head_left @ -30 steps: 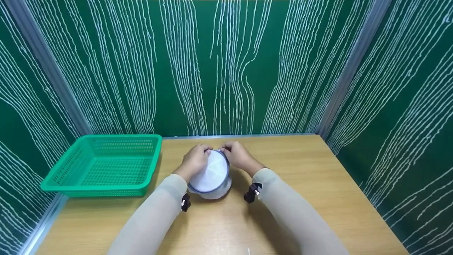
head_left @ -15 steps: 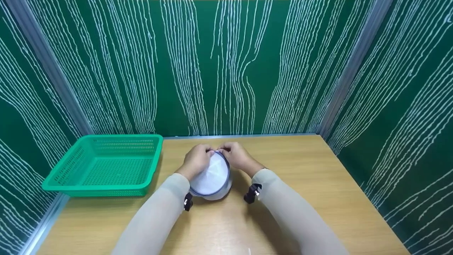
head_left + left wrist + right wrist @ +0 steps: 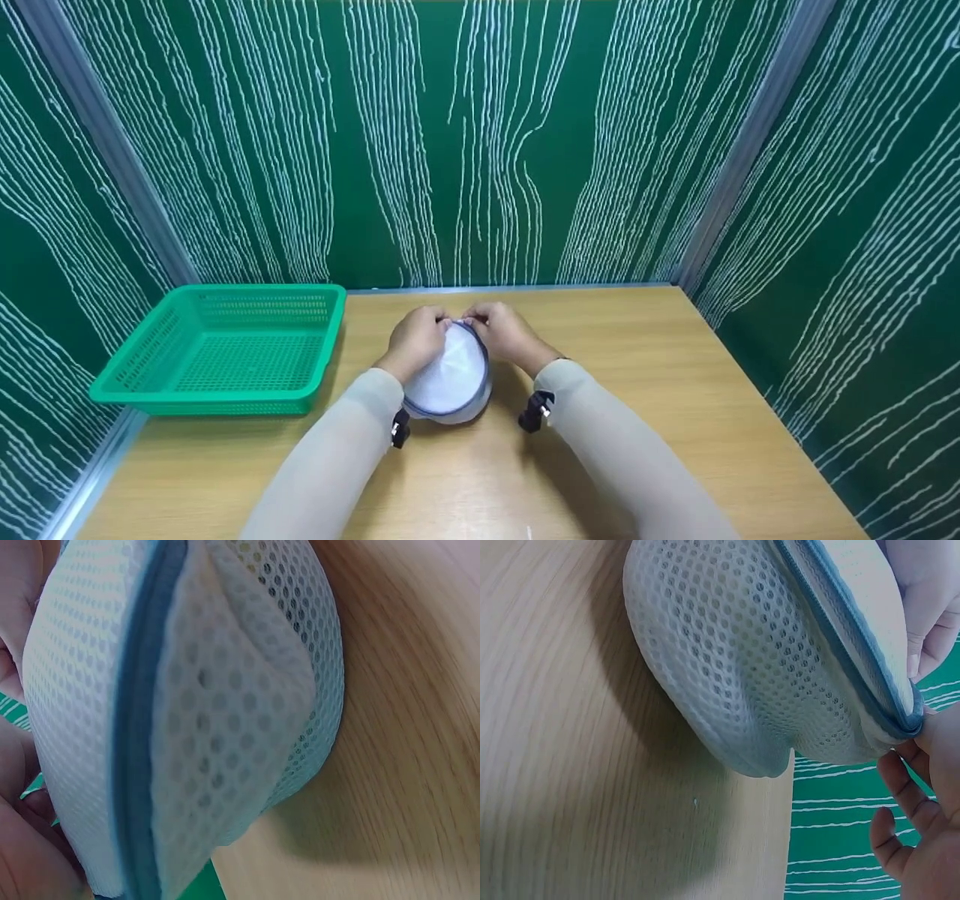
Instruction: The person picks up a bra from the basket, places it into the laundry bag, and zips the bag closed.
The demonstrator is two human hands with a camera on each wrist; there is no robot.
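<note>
Left hand (image 3: 417, 339) edged slightly right since a second ago; top of the white mesh bag (image 3: 451, 367) hides more of its side. Bag rests lower centre on the table (image 3: 637, 337); we see both hands, right (image 3: 505, 331) included, pinching its blue edging (image 3: 136, 727), presumably keeping it taut.
</note>
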